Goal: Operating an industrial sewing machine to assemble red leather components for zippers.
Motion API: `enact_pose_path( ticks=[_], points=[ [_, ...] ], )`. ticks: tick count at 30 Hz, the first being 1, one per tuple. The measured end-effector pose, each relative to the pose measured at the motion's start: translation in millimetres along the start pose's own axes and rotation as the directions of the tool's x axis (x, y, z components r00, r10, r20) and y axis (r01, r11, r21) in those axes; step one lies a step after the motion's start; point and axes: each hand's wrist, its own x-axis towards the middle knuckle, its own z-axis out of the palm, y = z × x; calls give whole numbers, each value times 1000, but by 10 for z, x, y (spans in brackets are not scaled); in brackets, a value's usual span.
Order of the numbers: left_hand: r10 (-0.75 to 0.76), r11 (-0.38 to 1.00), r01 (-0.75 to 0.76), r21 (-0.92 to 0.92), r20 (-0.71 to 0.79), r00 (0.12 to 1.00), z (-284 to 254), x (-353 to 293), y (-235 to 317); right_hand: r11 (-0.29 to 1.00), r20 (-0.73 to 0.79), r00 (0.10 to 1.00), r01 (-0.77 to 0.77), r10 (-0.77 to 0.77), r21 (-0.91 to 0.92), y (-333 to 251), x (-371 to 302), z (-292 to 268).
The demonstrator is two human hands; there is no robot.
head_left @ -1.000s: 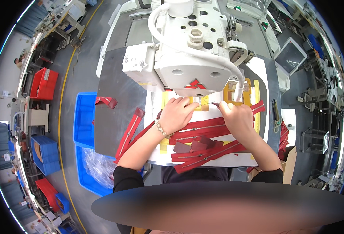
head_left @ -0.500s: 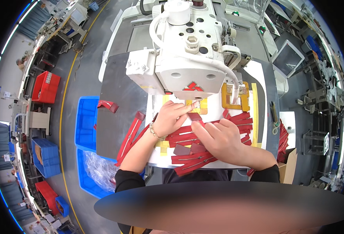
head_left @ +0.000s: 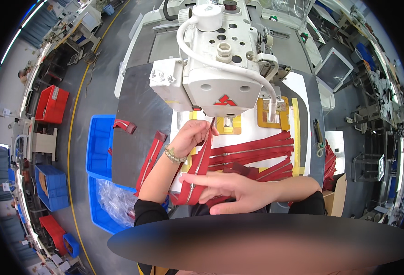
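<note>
My left hand is closed in a pinch on the upper end of a red zipper, just below the sewing machine head. The zipper hangs from it toward the table's front edge, its metal teeth showing. My right hand has its fingers stretched out, the index finger lying across the lower part of that zipper; the thumb stands apart. More red zippers lie spread on the white sheet behind my right hand, with dark red end pieces among them. Another red zipper lies left of my left forearm.
A yellow-framed clamp plate sits right of the needle area. Blue bins stand at the table's left side, one holding clear plastic. Scissors lie at the right edge. A screen stands far right, a cardboard box near right.
My left hand has lifted a zipper end off the white sheet. My right hand has moved down and left along the zipper, its fingers straightening. The zipper now hangs steeply instead of lying flat.
</note>
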Motion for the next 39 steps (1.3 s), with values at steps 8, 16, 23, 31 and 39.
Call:
enact_pose_path(
  ticks=[8,16,23,31,39],
  points=[
    [-87,983,97,154,-68,994,51,-12,45,947,164,980,-153,110,282,427,-112,30],
    [-2,921,64,384,-160,987,144,-53,81,866,-216,951,-292,219,-406,364,-253,-718],
    [-16,898,83,432,-158,987,179,-53,-17,993,-604,790,-111,104,26,766,-156,-951],
    [25,895,42,445,-145,989,145,-21,-126,990,-557,819,-121,141,72,945,-192,-1081],
    [24,875,21,483,-86,996,122,38,-95,996,-576,814,-44,81,78,942,-154,-1159]
  ],
)
